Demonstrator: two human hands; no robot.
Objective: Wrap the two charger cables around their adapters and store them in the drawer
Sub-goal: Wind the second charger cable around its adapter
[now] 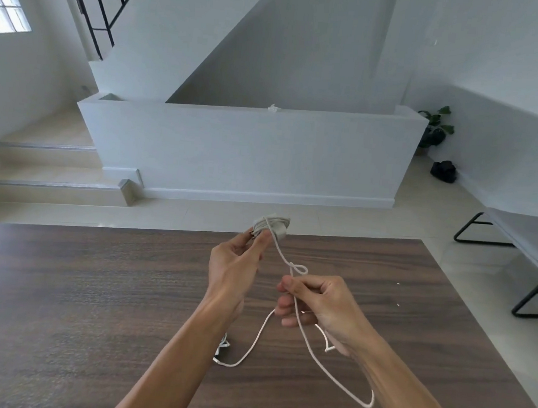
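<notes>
My left hand [235, 265] holds a white adapter [272, 226] up over the far edge of the wooden table [92, 302], with several turns of white cable around it. From the adapter the loose cable [307, 339] runs down through a small kink to my right hand [316, 304], which pinches it. Below that hand the cable hangs in a long loop near the table's right side and trails back left to its end by my left forearm. A second white cable piece [222, 345] lies partly hidden under my left forearm. No drawer is in view.
A grey bench with black legs [522, 243] stands to the right of the table. Beyond the table are a low white wall [249, 150], steps at the left, a potted plant [436, 127] and a dark bag [444, 171] on the floor.
</notes>
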